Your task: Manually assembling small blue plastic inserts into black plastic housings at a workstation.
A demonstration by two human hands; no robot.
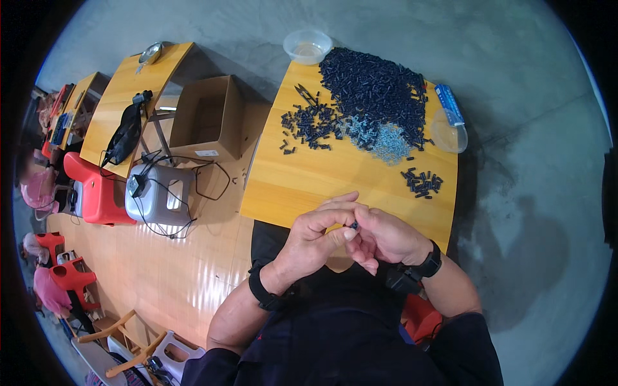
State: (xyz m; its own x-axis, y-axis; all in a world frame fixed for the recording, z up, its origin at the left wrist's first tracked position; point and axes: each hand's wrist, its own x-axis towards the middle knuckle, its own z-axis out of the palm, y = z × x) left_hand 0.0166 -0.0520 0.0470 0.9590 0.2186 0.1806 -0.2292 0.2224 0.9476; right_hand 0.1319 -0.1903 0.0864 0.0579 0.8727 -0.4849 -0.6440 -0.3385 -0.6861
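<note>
Above the table's near edge, my two hands meet around a small dark cylindrical piece (354,226). My left hand (312,239) pinches it between thumb and forefinger. My right hand (393,237) is closed against the same piece, its lower fingers loosely curled; part of the grip is hidden. A big heap of small black cylindrical pieces (376,80) covers the far side of the table. Silvery screw-like parts (389,143) lie at its near edge. Looser black pieces (310,125) spread to the left, and a small cluster of black pieces (423,183) sits at the right.
The wooden table (290,183) also bears a dark scissor-like tool (305,94). A clear bowl (308,47) stands at the far edge; a clear container (449,134) and blue box (449,104) are at the right. Leftward are a cardboard box (206,119), a grey stool (158,193) and cables.
</note>
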